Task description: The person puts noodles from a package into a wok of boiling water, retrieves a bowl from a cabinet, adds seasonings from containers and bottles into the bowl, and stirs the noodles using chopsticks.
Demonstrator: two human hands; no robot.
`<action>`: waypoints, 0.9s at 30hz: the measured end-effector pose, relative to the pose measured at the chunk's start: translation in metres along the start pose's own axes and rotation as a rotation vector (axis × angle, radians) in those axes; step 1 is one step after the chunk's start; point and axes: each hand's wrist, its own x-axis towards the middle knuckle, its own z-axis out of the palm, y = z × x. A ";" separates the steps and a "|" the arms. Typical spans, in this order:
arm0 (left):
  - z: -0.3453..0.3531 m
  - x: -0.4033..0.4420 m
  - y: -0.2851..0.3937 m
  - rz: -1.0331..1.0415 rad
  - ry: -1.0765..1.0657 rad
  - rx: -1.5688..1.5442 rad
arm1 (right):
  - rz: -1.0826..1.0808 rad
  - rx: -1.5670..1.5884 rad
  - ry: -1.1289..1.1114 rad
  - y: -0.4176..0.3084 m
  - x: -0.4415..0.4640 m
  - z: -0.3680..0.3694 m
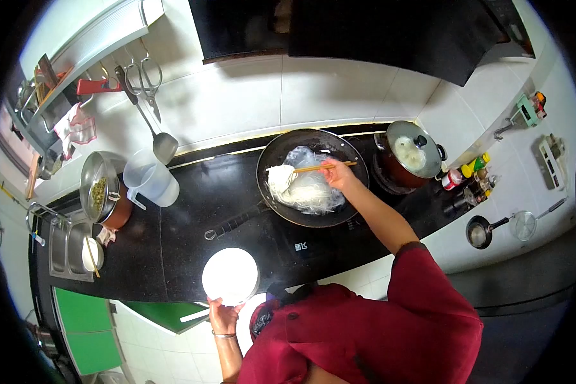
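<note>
My right hand (338, 175) is closed around a pair of wooden chopsticks (308, 168), held over the wok (267, 196). White noodles (279, 182) hang in a bundle at the chopsticks' tips. More of them lie in the wok on a clear plastic sheet or bag (320, 201). Near the counter's front edge, my left hand (224, 316) grips the near rim of a round white bowl (230, 276). Glare washes out the bowl's inside, so I cannot tell what is in it. The wok's dark handle (238, 220) points toward the bowl.
A lidded pot (413, 152) stands right of the wok, with bottles and jars (462, 185) beyond it. To the left are a plastic jug (152, 179), a steel bowl on a brown pot (116, 212) and a sink (67, 246). A spatula (164, 146) and scissors (144, 75) hang above.
</note>
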 end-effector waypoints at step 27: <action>0.001 0.005 -0.001 -0.038 0.016 0.030 | -0.683 -1.517 -0.420 0.007 -0.135 0.016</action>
